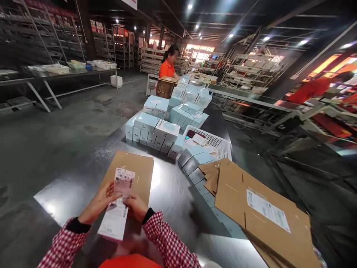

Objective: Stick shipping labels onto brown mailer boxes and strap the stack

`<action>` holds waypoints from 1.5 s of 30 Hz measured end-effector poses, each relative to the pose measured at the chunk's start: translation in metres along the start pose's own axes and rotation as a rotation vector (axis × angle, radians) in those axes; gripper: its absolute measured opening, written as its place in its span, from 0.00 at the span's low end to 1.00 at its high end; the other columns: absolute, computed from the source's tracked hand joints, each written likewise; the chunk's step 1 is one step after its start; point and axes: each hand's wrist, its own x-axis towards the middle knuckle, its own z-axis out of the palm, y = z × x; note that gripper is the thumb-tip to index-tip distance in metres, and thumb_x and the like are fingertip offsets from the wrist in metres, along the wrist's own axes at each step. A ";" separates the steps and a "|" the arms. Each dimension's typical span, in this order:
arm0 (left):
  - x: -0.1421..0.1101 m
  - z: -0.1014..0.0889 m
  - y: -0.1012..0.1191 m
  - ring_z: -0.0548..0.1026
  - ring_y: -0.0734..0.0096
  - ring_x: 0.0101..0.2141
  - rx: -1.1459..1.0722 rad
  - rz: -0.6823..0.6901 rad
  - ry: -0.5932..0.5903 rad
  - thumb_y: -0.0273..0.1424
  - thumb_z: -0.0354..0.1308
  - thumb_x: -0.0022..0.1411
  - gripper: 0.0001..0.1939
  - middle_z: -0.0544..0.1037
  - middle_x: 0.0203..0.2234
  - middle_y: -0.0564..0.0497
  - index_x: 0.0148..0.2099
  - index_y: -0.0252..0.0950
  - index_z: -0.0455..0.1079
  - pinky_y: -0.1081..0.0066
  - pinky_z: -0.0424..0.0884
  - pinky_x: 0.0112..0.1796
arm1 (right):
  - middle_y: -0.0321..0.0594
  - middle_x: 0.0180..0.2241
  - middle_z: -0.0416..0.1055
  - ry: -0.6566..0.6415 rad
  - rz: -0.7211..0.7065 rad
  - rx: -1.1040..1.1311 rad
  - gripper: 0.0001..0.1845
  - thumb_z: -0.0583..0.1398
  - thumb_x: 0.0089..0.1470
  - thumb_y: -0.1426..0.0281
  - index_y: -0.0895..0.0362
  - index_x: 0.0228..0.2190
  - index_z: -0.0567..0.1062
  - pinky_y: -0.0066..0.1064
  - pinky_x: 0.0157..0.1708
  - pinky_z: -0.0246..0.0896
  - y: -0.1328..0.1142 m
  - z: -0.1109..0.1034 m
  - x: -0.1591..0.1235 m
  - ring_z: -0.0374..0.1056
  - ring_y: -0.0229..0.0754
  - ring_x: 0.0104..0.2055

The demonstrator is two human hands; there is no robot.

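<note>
A long white paper label [114, 219] with print and barcodes is held by both of my hands at its middle. My left hand [104, 197] is closed on the label's left edge. On the opposite edge, my right hand [136, 206] pinches the paper. The label's upper part stands over a flat brown cardboard box [143, 171] on the metal table [167, 193]. Its lower part hangs toward me. Parts of the fingers are hidden by the paper.
Pale blue boxes [147, 121] are stacked ahead. A white perforated basket [223, 147] holds cards and small items. Flattened cartons [234, 190], one bearing a shipping label [267, 210], lie at the right. A co-worker in orange [166, 69] stands at the table's far end.
</note>
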 end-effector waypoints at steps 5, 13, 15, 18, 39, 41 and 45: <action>-0.042 -0.018 -0.037 0.77 0.61 0.27 -0.026 -0.128 0.018 0.48 0.66 0.50 0.26 0.81 0.30 0.43 0.40 0.29 0.76 0.67 0.73 0.29 | 0.41 0.31 0.75 -0.109 -0.011 -0.238 0.25 0.70 0.32 0.58 0.60 0.32 0.79 0.31 0.32 0.61 0.019 0.023 -0.024 0.67 0.39 0.30; -0.064 -0.035 -0.008 0.78 0.58 0.35 -0.032 -0.013 0.048 0.44 0.67 0.50 0.23 0.82 0.34 0.45 0.43 0.33 0.77 0.67 0.74 0.35 | 0.35 0.25 0.70 0.072 -0.376 -0.159 0.21 0.67 0.40 0.54 0.59 0.27 0.73 0.29 0.31 0.60 -0.017 0.061 -0.034 0.63 0.34 0.26; -0.069 -0.036 -0.004 0.78 0.57 0.37 -0.089 -0.009 0.077 0.43 0.67 0.51 0.22 0.81 0.38 0.45 0.44 0.34 0.77 0.66 0.75 0.36 | 0.34 0.24 0.69 0.079 -0.415 -0.198 0.19 0.66 0.41 0.55 0.59 0.26 0.73 0.28 0.29 0.58 -0.025 0.071 -0.036 0.62 0.34 0.25; -0.073 -0.038 -0.001 0.78 0.56 0.40 -0.211 -0.013 0.110 0.42 0.69 0.49 0.22 0.81 0.40 0.45 0.44 0.35 0.77 0.64 0.75 0.39 | 0.35 0.26 0.71 0.075 -0.462 -0.248 0.16 0.65 0.44 0.58 0.59 0.27 0.73 0.30 0.32 0.60 -0.032 0.085 -0.037 0.64 0.36 0.28; -0.002 -0.047 -0.004 0.76 0.57 0.45 -0.293 -0.123 0.089 0.39 0.67 0.53 0.22 0.80 0.43 0.48 0.49 0.37 0.74 0.65 0.74 0.43 | 0.36 0.28 0.73 0.127 -0.420 -0.287 0.19 0.65 0.45 0.54 0.58 0.30 0.75 0.33 0.36 0.63 -0.066 0.056 0.021 0.67 0.40 0.31; 0.004 -0.044 -0.006 0.76 0.57 0.45 -0.278 -0.133 0.102 0.39 0.67 0.53 0.22 0.80 0.43 0.48 0.49 0.37 0.74 0.65 0.74 0.44 | 0.36 0.27 0.73 0.113 -0.407 -0.289 0.20 0.65 0.45 0.54 0.58 0.30 0.75 0.32 0.35 0.63 -0.067 0.051 0.025 0.67 0.39 0.30; 0.013 -0.040 -0.007 0.77 0.55 0.44 -0.220 -0.140 0.122 0.41 0.67 0.52 0.23 0.80 0.43 0.47 0.48 0.36 0.74 0.64 0.74 0.44 | 0.35 0.27 0.71 0.099 -0.380 -0.291 0.19 0.64 0.46 0.54 0.58 0.32 0.75 0.32 0.34 0.62 -0.062 0.044 0.030 0.65 0.37 0.28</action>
